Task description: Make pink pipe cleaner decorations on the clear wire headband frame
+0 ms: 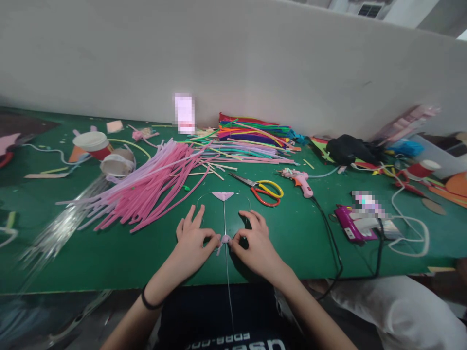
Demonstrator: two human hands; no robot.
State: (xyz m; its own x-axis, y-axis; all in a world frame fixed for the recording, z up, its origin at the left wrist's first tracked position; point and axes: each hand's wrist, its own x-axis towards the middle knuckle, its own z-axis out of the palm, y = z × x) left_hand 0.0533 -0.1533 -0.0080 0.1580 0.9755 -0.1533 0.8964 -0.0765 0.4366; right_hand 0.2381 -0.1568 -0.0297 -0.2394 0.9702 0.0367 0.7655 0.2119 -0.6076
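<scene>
My left hand (195,241) pinches one side of a small lilac piece of pipe cleaner (225,239), with a short loose end hanging below. On its other side, my right hand (257,244) has thumb and forefinger pressed together at its edge. The remaining fingers of both hands are spread above the table. A thin pale stem (224,218) runs through the lilac piece and down over the table edge towards my lap. At the stem's far end lies a pink fuzzy triangle (223,195). A fine clear wire curves out on both sides of it.
Scissors (260,187) with red and yellow handles lie beyond my right hand. A pink glue gun (299,181) rests farther right, its black cable trailing to the front edge. Pink and lilac pipe cleaners (156,187) are heaped at left, near paper cups (93,144).
</scene>
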